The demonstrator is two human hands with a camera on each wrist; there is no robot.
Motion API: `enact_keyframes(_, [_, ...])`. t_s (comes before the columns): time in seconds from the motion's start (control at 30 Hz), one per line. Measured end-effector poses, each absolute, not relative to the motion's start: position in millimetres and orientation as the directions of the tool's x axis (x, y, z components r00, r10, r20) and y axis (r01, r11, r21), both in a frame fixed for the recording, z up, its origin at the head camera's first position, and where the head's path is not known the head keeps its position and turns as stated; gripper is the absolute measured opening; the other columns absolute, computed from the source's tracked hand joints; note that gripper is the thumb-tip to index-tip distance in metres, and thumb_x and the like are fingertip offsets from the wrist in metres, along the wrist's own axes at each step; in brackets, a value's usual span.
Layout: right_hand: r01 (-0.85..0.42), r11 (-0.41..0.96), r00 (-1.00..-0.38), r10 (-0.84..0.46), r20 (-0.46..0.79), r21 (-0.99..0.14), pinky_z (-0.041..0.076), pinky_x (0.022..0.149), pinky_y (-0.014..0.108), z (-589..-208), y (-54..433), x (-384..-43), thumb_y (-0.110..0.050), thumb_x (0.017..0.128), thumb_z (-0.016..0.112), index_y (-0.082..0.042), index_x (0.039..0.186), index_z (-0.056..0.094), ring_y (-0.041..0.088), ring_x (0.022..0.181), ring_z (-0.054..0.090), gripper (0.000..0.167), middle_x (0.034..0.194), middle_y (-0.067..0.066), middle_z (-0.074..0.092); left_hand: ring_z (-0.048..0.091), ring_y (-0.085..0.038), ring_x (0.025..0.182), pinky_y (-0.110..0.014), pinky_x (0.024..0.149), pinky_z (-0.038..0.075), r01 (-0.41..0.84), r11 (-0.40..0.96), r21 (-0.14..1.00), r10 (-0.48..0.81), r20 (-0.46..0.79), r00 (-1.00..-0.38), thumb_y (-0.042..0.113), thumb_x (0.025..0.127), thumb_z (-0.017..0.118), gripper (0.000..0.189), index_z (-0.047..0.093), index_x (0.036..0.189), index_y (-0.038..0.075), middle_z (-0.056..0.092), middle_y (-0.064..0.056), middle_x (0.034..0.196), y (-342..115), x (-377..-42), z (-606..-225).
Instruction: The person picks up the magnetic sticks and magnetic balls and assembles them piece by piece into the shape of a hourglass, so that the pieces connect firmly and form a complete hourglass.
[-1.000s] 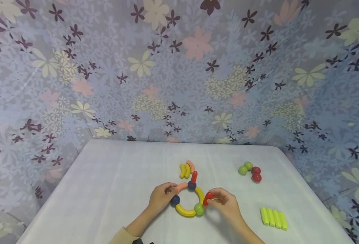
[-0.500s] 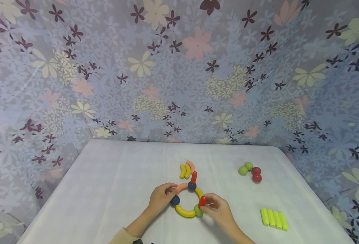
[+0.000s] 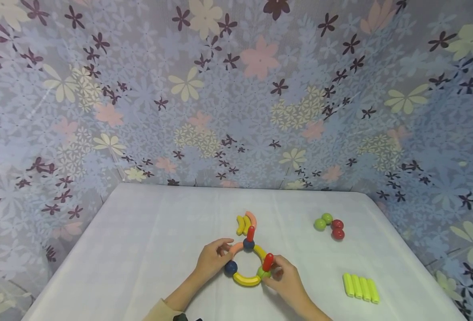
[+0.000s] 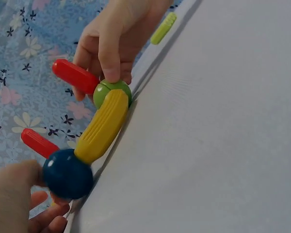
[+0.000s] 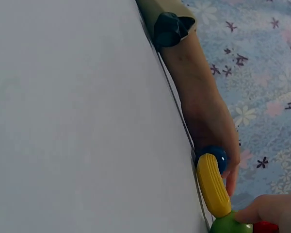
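A ring of toy magnetic pieces lies on the table, made of curved rods and balls. My left hand (image 3: 210,261) holds its left side, thumb and fingers about the pink curved rod (image 3: 237,247), close by a dark blue ball (image 3: 230,267). At the right, my right hand (image 3: 288,278) pinches the green ball (image 4: 102,92), from which a red rod (image 3: 267,262) stands up. Another red rod (image 3: 251,233) rises from the rear blue ball (image 3: 249,244). Yellow curved rods (image 3: 246,280) form the front and right of the ring.
Behind the ring lie loose yellow curved rods (image 3: 241,225) and a pink one (image 3: 251,219). Green balls (image 3: 320,224) and red balls (image 3: 338,234) sit together at the back right. Several lime-green rods (image 3: 361,287) lie in a row at the right.
My right hand has brought the red rod left onto the green ball, and its fingers have shifted from the rod to the ball. The rear blue ball has slid slightly left.
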State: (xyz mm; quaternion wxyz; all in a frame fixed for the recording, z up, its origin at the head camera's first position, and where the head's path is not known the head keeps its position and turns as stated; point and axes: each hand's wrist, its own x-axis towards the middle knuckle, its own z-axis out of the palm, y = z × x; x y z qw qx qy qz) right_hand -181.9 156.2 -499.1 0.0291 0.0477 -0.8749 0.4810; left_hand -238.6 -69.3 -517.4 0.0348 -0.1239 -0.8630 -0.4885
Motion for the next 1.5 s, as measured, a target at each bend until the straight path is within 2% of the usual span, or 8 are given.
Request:
enact_keyframes(0.27, [-0.080, 0.493, -0.996, -0.010, 0.087, -0.866, 0.051, 0.076, 0.020, -504, 164, -201, 0.007, 0.068, 0.067, -0.009, 0.109, 0.066, 0.011, 0.093, 0.059, 0.044, 0.099, 0.001, 0.069, 0.039, -0.001, 0.056, -0.017, 0.049, 0.028, 0.247, 0.621, 0.744, 0.221, 0.136, -0.966, 0.022, 0.071, 0.070, 0.053, 0.061, 0.124, 0.016, 0.056, 0.011, 0.071, -70, -237, -515])
enact_keyframes(0.53, [-0.125, 0.459, -0.992, -0.074, 0.102, -0.880, 0.049, 0.079, 0.022, -509, 169, -230, 0.007, 0.070, 0.065, -0.007, 0.104, 0.066, 0.013, 0.095, 0.058, 0.037, 0.101, 0.003, 0.070, 0.039, -0.001, 0.054, -0.017, 0.050, 0.028, 0.265, 0.585, 0.766, 0.238, 0.151, -0.960, 0.037, 0.083, 0.069, 0.044, 0.064, 0.120, 0.013, 0.054, 0.009, 0.066, -70, -238, -516])
enact_keyframes(0.67, [-0.141, 0.459, -0.988, -0.118, 0.097, -0.877, 0.049, 0.082, 0.023, -508, 169, -244, 0.006, 0.073, 0.064, -0.007, 0.106, 0.065, 0.016, 0.098, 0.059, 0.036, 0.103, 0.005, 0.070, 0.044, -0.003, 0.063, -0.017, 0.055, 0.034, 0.284, 0.592, 0.755, 0.192, 0.210, -0.959, 0.036, 0.085, 0.067, 0.040, 0.064, 0.116, 0.011, 0.060, 0.004, 0.077, -70, -242, -519])
enact_keyframes(0.8, [-0.165, 0.456, -0.980, -0.174, 0.094, -0.875, 0.048, 0.084, 0.025, -508, 168, -255, 0.002, 0.075, 0.066, -0.005, 0.109, 0.065, 0.018, 0.100, 0.059, 0.034, 0.106, 0.008, 0.070, 0.057, -0.011, 0.082, -0.021, 0.071, 0.046, 0.327, 0.582, 0.745, 0.200, 0.259, -0.945, 0.028, 0.085, 0.067, 0.041, 0.061, 0.120, 0.009, 0.066, -0.003, 0.101, -70, -246, -520])
enact_keyframes(0.87, [-0.176, 0.446, -0.976, -0.199, 0.094, -0.877, 0.049, 0.084, 0.025, -507, 167, -259, 0.001, 0.076, 0.066, -0.005, 0.110, 0.064, 0.019, 0.100, 0.059, 0.035, 0.107, 0.009, 0.069, 0.061, -0.017, 0.091, -0.023, 0.075, 0.047, 0.342, 0.556, 0.758, 0.214, 0.267, -0.940, 0.025, 0.085, 0.067, 0.040, 0.061, 0.122, 0.009, 0.067, -0.005, 0.108, -71, -247, -520])
enact_keyframes(1.07, [-0.198, 0.419, -0.964, -0.245, 0.100, -0.886, 0.049, 0.085, 0.027, -487, 160, -257, 0.004, 0.077, 0.062, 0.002, 0.113, 0.062, 0.026, 0.103, 0.060, 0.036, 0.108, 0.017, 0.068, 0.061, -0.019, 0.092, -0.017, 0.068, 0.044, 0.324, 0.474, 0.819, 0.195, 0.261, -0.945, 0.017, 0.085, 0.068, 0.032, 0.064, 0.115, 0.008, 0.068, -0.009, 0.109, -72, -251, -522])
enact_keyframes(1.23, [-0.166, 0.397, -0.967, -0.246, 0.069, -0.903, 0.048, 0.086, 0.029, -476, 156, -255, 0.008, 0.077, 0.059, 0.007, 0.114, 0.060, 0.027, 0.103, 0.060, 0.038, 0.111, 0.022, 0.067, 0.062, -0.019, 0.094, -0.019, 0.073, 0.046, 0.333, 0.455, 0.826, 0.187, 0.277, -0.943, 0.019, 0.086, 0.068, 0.031, 0.064, 0.115, 0.008, 0.068, -0.008, 0.110, -71, -252, -522])
enact_keyframes(1.5, [-0.112, 0.382, -0.985, -0.167, 0.050, -0.917, 0.050, 0.092, 0.038, -505, 165, -269, 0.000, 0.079, 0.066, -0.004, 0.114, 0.064, 0.023, 0.107, 0.060, 0.036, 0.114, 0.012, 0.068, 0.061, -0.017, 0.092, -0.021, 0.074, 0.046, 0.320, 0.483, 0.815, 0.169, 0.272, -0.947, 0.020, 0.087, 0.067, 0.026, 0.066, 0.112, 0.011, 0.068, -0.004, 0.106, -72, -251, -524])
